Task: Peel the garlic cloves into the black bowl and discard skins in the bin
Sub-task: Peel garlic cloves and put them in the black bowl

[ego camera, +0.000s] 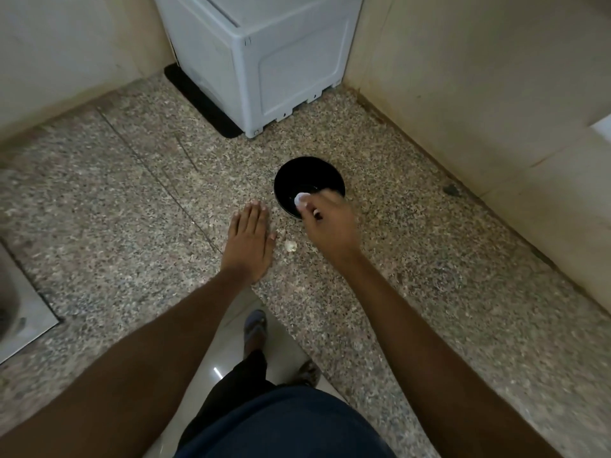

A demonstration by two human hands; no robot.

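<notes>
The right hand [325,223] pinches a pale garlic clove [301,200] over the black bowl [309,180] on the granite surface [132,226], seemingly about to drop it in, while the left hand [249,242] rests flat beside a skin scrap [290,246] still needing binning.

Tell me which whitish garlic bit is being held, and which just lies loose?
The garlic clove over the black bowl is pinched in the right hand. The other bit lies loose on the counter between both hands.
</notes>
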